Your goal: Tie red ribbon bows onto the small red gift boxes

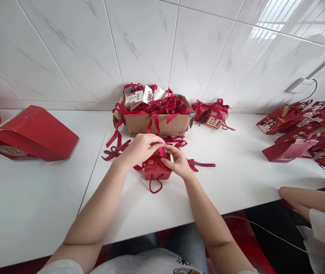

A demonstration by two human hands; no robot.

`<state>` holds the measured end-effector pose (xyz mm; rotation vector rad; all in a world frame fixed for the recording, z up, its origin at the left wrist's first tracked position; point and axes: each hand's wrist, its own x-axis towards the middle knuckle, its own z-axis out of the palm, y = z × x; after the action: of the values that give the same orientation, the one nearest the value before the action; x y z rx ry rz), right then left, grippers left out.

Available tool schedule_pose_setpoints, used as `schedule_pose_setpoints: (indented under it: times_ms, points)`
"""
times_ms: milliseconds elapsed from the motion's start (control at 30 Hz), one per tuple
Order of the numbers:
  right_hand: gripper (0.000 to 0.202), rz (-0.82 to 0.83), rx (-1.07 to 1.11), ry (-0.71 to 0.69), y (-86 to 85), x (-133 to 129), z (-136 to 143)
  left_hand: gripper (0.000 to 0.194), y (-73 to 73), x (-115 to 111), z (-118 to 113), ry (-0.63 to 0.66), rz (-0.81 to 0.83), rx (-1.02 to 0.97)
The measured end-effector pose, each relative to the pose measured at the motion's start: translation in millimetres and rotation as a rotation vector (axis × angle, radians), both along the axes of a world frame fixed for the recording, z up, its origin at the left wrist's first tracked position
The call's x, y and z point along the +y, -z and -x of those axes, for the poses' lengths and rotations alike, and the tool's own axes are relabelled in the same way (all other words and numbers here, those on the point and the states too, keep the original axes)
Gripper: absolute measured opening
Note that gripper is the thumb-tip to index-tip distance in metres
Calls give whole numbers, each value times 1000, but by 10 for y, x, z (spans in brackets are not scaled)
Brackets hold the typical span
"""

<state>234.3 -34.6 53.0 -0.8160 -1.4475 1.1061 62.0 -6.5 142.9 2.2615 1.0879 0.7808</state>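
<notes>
A small red gift box (153,171) with gold characters stands on the white table in front of me, its twisted red cord handle (156,191) hanging toward me. Above its top, my left hand (142,149) pinches a red ribbon (161,152) from the left. My right hand (178,161) closes on the same ribbon from the right, its thumb low over the box top. The fingertips of both hands nearly meet and partly cover the ribbon. Loose red ribbons and straps (116,152) lie around and behind the box.
Behind stands a cardboard box (159,125) full of red ribbons and white tags. Small red boxes (215,118) sit beside it. A large red box (45,133) lies at left. Many red gift boxes (293,150) stand at right, near another person's arm (313,199).
</notes>
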Motion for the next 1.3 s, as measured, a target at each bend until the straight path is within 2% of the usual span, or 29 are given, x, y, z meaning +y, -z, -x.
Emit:
schedule_pose_setpoints:
  times_ms: [167, 333, 400, 533, 700, 933, 1167, 1300]
  points:
    - [28, 88, -15, 85, -55, -38, 52, 23, 19, 19, -13, 59, -64, 11]
    - [25, 49, -106, 157, -72, -22, 38, 24, 1, 7, -1, 33, -72, 2]
    - [20, 11, -127, 190, -57, -12, 31, 23, -14, 0, 22, 10, -15, -1]
    - [15, -35, -145, 254, -37, -16, 28, 31, -32, 10, 118, -55, 213, 90]
    - [18, 29, -166, 312, -49, -37, 21, 19, -19, 47, 202, 30, 347, 329]
    - [17, 129, -54, 245, -62, -22, -8, 25, 9, 38, 131, 38, 323, 393]
    - [18, 206, -93, 11, -24, 15, -205, 21, 102, 102, 146, 114, 339, 384]
    - [18, 209, -122, -51, -102, -4, -278, 17, 96, 80, 122, 139, 322, 384]
